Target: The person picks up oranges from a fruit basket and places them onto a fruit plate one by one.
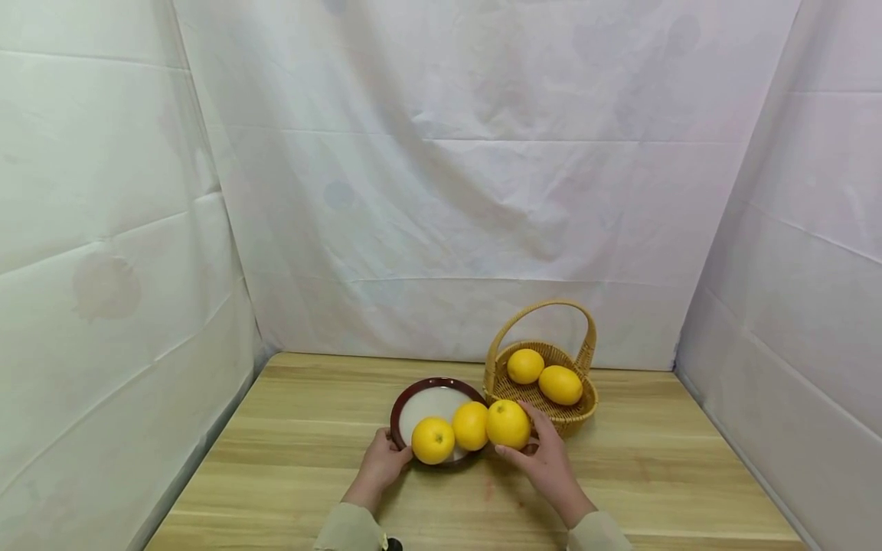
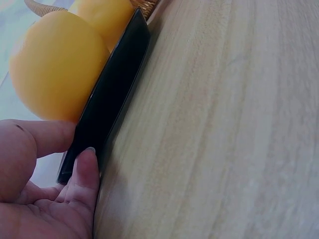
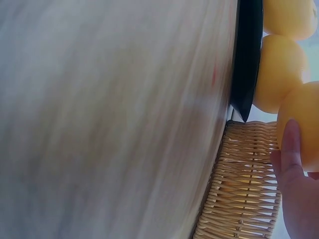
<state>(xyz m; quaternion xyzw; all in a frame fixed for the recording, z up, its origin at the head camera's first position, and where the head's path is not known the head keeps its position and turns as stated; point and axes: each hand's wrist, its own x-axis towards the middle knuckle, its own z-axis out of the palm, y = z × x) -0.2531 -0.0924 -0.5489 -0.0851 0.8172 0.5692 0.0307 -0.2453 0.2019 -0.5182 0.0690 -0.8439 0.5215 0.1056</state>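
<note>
A round plate (image 1: 435, 397) with a dark red rim and pale inside lies on the table; from outside it looks black in the left wrist view. Two oranges, a left one (image 1: 432, 441) and a right one (image 1: 471, 426), sit in its near part. My left hand (image 1: 383, 463) pinches the plate's rim at the near left, thumb against the outer wall (image 2: 112, 84). In my right hand (image 1: 547, 459) is a third orange (image 1: 508, 425), gripped between thumb and fingers. It is held up near the plate's right edge, before the basket; some fingers are hidden behind it.
Behind my right hand stands a wicker basket (image 1: 590, 404) with a tall arched handle. Two yellow-orange fruits, a rounder one (image 1: 526, 366) and an oval one (image 1: 560, 385), lie inside it. White cloth (image 1: 441, 229) hangs behind and beside the wooden table (image 1: 310, 428).
</note>
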